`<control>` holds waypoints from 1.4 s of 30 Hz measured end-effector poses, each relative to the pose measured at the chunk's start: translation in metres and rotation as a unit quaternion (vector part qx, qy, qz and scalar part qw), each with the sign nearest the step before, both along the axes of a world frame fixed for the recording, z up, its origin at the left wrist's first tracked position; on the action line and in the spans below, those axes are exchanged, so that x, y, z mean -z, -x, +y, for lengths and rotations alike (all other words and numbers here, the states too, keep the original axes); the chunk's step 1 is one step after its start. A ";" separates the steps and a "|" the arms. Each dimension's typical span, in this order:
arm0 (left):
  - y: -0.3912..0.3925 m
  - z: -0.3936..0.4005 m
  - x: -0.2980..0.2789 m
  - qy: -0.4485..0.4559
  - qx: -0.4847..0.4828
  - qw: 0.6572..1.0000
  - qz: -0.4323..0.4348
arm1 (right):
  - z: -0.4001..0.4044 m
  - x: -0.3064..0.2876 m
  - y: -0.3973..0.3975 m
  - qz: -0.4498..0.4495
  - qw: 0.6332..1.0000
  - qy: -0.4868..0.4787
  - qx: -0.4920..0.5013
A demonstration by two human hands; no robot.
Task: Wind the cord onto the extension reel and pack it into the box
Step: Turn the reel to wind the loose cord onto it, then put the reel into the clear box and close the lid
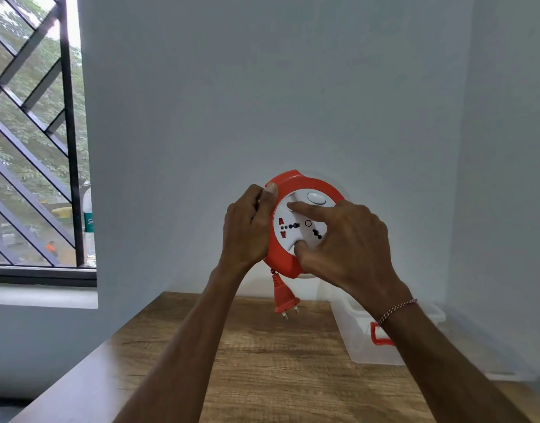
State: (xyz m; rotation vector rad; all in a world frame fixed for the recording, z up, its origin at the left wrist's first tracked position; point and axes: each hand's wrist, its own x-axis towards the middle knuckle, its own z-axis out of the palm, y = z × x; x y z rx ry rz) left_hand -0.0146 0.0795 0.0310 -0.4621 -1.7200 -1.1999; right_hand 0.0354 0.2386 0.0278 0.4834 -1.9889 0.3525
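I hold a round orange extension reel (296, 184) with a white socket face up in the air above the table. My left hand (247, 227) grips its left rim. My right hand (345, 239) lies on the white face, forefinger and thumb pressed into its grooves. An orange plug (284, 296) hangs just below the reel on a very short piece of cord; the rest of the cord is out of sight. A clear plastic box (363, 340) with an orange latch stands on the table at the right, partly behind my right forearm.
The wooden table (262, 361) stands against a pale wall, with another wall close on the right. A barred window (33, 148) lies to the left, with a bottle on its sill.
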 end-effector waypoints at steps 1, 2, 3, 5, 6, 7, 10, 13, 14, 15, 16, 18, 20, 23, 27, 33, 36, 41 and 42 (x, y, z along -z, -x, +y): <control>0.000 0.000 0.000 0.000 0.001 1.000 0.000 | -0.001 0.001 0.000 0.015 1.000 0.009 0.005; -0.001 0.001 0.000 -0.001 0.002 1.000 -0.001 | -0.002 0.003 0.000 0.030 0.999 0.020 0.011; -0.002 0.001 0.000 -0.001 0.004 1.000 -0.002 | -0.003 0.005 0.000 0.043 0.998 0.032 0.017; -0.002 0.002 0.000 0.001 0.005 1.000 -0.005 | -0.007 0.007 0.001 0.055 0.997 0.055 0.030; -0.003 0.003 0.000 0.002 0.005 1.000 -0.007 | -0.008 0.008 0.001 0.060 0.996 0.064 0.035; -0.003 0.003 0.000 0.002 0.004 1.000 -0.009 | -0.009 0.008 0.002 0.064 0.995 0.071 0.038; -0.003 0.004 0.001 0.004 0.001 1.000 -0.007 | -0.011 0.009 0.003 0.073 0.993 0.083 0.044; -0.002 0.003 0.001 0.008 -0.010 1.000 0.002 | -0.010 0.011 0.006 0.064 0.994 0.082 0.043; -0.001 0.002 0.001 0.007 -0.012 1.000 0.004 | -0.009 0.010 0.007 0.059 0.994 0.076 0.043; 0.000 0.001 0.001 0.005 -0.011 1.000 0.004 | -0.008 0.010 0.007 0.052 0.996 0.065 0.044; 0.001 0.000 0.001 0.003 -0.008 1.000 0.003 | -0.007 0.009 0.007 0.044 0.997 0.051 0.046; 0.003 -0.003 0.002 0.001 -0.004 1.000 0.001 | -0.004 0.004 0.006 0.027 0.999 0.021 0.041; 0.004 -0.005 0.002 0.003 0.006 1.000 0.001 | 0.003 -0.005 0.003 0.013 1.000 0.016 0.010; 0.002 -0.004 0.002 -0.007 0.035 0.999 0.006 | 0.018 -0.019 -0.002 0.012 0.997 0.044 -0.061; 0.000 0.001 0.001 -0.013 0.056 0.998 0.013 | 0.044 -0.031 -0.005 0.109 0.979 0.150 -0.085; -0.002 0.007 0.001 -0.032 0.063 0.997 0.010 | 0.043 -0.022 0.007 -0.035 0.949 0.294 -0.111; -0.004 0.012 0.002 -0.038 0.059 0.998 0.000 | 0.043 -0.013 0.009 -0.096 0.906 0.377 -0.169; -0.010 0.031 0.007 -0.055 0.078 0.995 -0.010 | 0.032 0.018 0.003 -0.259 0.735 0.495 -0.385; -0.011 0.036 0.008 -0.050 0.076 0.996 -0.011 | 0.030 0.023 0.002 -0.249 0.718 0.521 -0.389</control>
